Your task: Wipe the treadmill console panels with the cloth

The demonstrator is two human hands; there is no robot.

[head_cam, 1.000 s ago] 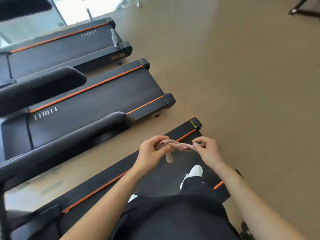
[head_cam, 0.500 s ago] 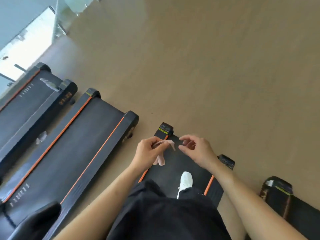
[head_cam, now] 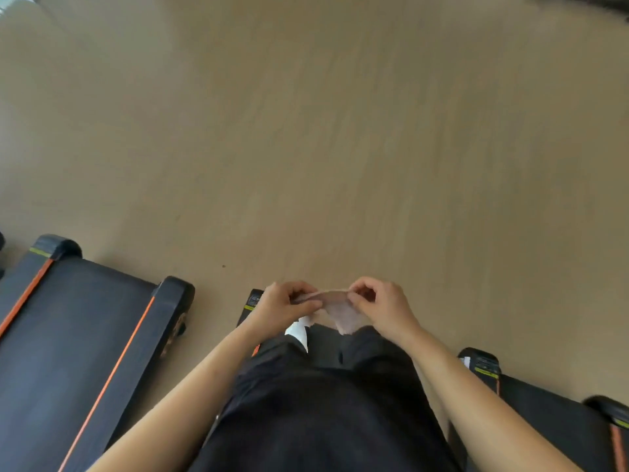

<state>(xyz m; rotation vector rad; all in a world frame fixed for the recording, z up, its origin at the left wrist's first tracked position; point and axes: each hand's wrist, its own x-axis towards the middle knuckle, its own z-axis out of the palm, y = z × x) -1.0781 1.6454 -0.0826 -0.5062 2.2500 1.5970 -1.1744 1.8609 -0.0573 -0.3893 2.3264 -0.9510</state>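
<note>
Dressed in plain black loose fabric garment (head_cam: 323,420) over torso and legs. Wearing white shoe (head_cam: 299,331), partly hidden. Bare along forearms, left hand (head_cam: 279,310) and right hand (head_cam: 386,310).

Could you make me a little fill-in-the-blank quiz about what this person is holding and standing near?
1. The left hand and right hand pinch the cloth, stretching it ____ them.
2. The treadmill deck at the left has ____ stripes.
3. The shoe below the hands is ____.

Missing words: between; orange; white.
</note>
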